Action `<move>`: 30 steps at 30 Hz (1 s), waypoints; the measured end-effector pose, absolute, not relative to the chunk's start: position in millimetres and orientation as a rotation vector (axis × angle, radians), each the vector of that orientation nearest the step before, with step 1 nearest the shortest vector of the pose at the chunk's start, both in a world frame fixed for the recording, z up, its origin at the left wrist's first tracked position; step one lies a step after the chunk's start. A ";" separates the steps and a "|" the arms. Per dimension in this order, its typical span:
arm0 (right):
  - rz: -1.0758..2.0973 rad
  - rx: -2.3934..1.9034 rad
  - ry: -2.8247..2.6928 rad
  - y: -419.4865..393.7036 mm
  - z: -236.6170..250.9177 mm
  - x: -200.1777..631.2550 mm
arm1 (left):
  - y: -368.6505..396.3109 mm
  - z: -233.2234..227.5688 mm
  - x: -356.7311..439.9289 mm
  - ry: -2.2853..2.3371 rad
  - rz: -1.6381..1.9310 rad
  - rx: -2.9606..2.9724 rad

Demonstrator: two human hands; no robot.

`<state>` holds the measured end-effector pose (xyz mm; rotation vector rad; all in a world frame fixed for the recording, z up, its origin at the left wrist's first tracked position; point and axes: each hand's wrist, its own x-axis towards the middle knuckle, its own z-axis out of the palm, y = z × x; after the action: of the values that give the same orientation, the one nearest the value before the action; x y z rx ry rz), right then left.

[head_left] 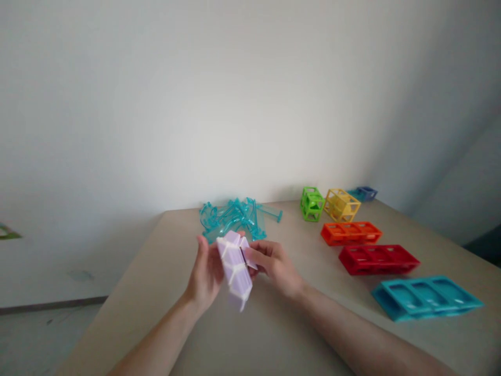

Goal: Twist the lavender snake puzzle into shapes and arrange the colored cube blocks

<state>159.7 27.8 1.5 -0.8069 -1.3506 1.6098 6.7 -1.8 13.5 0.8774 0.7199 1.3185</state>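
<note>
A lilac block of joined plastic tiles with pale edges (236, 266) is held up over the table, tilted, its lower end toward me. My left hand (207, 271) supports it from the left and behind, thumb raised and apart from it, the other fingers mostly hidden by the block. On its right side, my right hand (274, 263) pinches a small lilac piece (249, 257) against the block between thumb and fingers. A dark gap shows along that side; whether the small piece is attached cannot be made out.
Beyond my hands lies a pile of clear teal plastic parts (238, 214). On the right stand a green frame block (312, 203), a yellow one (342, 204), an orange one (351, 233), a red one (379, 260) and a teal one (428, 296). A blue piece (367, 194) sits far right, near the wall.
</note>
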 end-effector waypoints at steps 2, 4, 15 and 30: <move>1.767 -0.737 -1.239 27.7 0.3 158.5 | 3.0 10.0 4.8 0.799 1.288 1.085; 1.883 -0.726 -1.177 26.3 0.0 159.0 | 6.4 6.3 4.7 0.878 1.214 1.250; 1.874 -0.891 -1.040 58.8 2.3 182.0 | 14.1 5.2 -1.2 1.058 1.488 1.069; 1.414 -0.860 -1.670 66.9 4.2 198.7 | 16.8 -0.6 -0.6 1.169 1.305 1.180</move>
<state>198.7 66.9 4.2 -0.8595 -1.6698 1.4136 -0.6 16.8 -0.6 1.1803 1.1690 1.3045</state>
